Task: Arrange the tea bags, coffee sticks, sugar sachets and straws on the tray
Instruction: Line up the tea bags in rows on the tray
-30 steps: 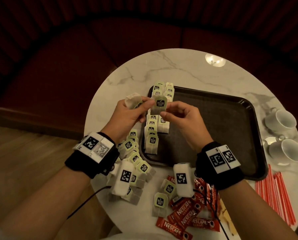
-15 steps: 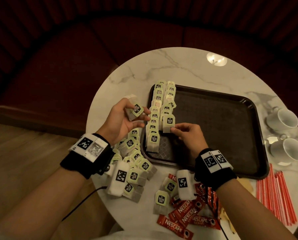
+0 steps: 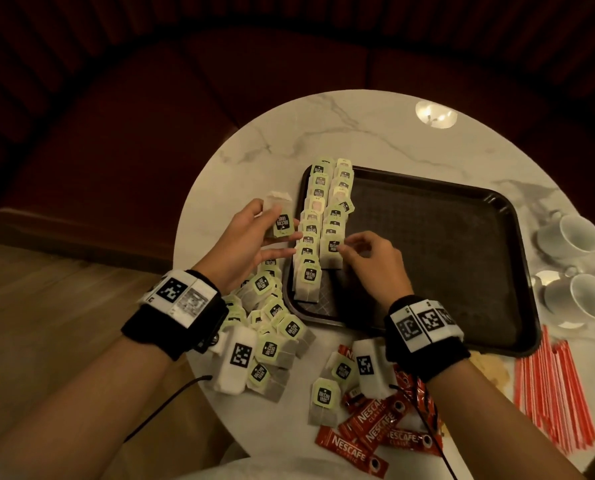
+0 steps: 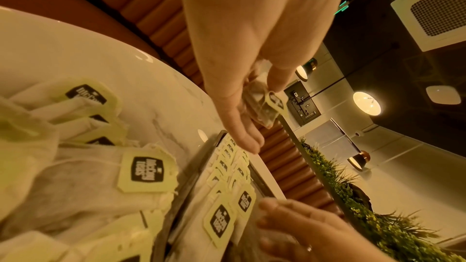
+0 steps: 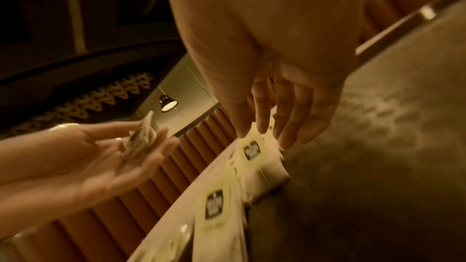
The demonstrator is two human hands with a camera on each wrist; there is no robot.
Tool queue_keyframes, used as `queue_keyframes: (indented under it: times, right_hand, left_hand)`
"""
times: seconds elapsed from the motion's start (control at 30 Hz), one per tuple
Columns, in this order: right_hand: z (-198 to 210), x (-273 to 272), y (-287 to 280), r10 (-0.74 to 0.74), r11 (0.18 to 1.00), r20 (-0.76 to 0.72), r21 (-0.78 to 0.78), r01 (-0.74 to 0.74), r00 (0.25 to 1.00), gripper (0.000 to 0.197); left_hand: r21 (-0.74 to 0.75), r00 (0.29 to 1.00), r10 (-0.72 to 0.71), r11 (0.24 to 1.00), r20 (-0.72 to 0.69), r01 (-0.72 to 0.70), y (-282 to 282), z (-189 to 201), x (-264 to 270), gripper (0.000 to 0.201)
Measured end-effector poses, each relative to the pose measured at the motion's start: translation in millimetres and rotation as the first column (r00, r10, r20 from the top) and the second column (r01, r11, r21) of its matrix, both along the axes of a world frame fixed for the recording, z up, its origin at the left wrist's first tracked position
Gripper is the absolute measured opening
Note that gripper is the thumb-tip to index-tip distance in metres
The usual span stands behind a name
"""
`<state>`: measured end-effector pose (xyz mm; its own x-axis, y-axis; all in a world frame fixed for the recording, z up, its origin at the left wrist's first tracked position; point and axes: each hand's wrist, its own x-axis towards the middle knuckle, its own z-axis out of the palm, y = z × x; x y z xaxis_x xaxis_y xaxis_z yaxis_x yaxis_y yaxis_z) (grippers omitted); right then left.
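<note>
A dark brown tray (image 3: 427, 254) lies on the round marble table (image 3: 323, 133). Two overlapping rows of green-tagged tea bags (image 3: 310, 237) run along its left side. My right hand (image 3: 348, 247) reaches over the tray, and its fairly straight fingertips (image 5: 262, 127) rest on the nearest tea bag of the right row (image 3: 332, 249) (image 5: 252, 150). Left of the tray, above the table, my left hand (image 3: 254, 244) (image 5: 100, 156) pinches another tea bag (image 3: 283, 221) (image 4: 264, 107) between thumb and fingers.
Loose tea bags (image 3: 272, 327) are heaped at the table's front left. Red coffee sticks (image 3: 375, 431) lie at the front, red straws (image 3: 552, 389) at the right. Brownish sachets (image 3: 490, 368) show under my right forearm. Two white cups (image 3: 580, 233) stand right of the tray.
My right hand brought a tea bag down from mid-air onto the right row on the tray. My left hand kept its tea bag and stayed left of the tray.
</note>
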<state>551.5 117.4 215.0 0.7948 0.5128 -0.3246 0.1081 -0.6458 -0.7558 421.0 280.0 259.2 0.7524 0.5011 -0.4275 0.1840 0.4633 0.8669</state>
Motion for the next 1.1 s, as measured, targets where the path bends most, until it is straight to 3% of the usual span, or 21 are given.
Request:
queue_keyframes:
  times: [0.17,0.3,0.5,0.87,1.0,1.1]
  right_hand:
    - [28.7,-11.3,8.3,0.095,0.975,-0.072,0.21,-0.078,0.993,0.02]
    - [41.5,-19.4,15.0,0.173,0.936,-0.145,0.331,-0.117,0.974,0.03]
    - [43.2,-22.3,11.3,0.202,0.886,-0.208,0.456,-0.088,0.957,0.021]
    - [11.0,-11.4,-12.9,-0.031,0.935,-0.232,0.338,0.111,0.972,0.014]
    - [-1.6,-13.0,-19.4,-0.055,0.939,-0.275,0.313,0.143,0.96,0.01]
    - [-2.1,-17.6,-18.7,-0.017,0.919,-0.353,0.363,0.154,0.936,0.013]
  left_hand:
    - [0.12,0.996,-0.087,0.989,-0.003,0.087,-7.1,-5.2,2.5,0.02]
    - [0.196,0.993,-0.121,0.974,0.013,0.116,-12.5,-5.5,5.1,0.024]
    - [0.127,0.994,-0.084,0.989,0.077,0.074,-16.8,-9.5,6.6,0.028]
    - [0.213,0.995,-0.058,0.974,-0.087,0.075,-10.4,-24.7,-6.1,0.023]
    - [0.347,0.976,-0.07,0.927,-0.208,0.14,-12.0,-36.5,-15.1,0.018]
    - [0.356,0.973,-0.108,0.918,-0.203,0.176,-18.9,-36.7,-17.1,0.018]
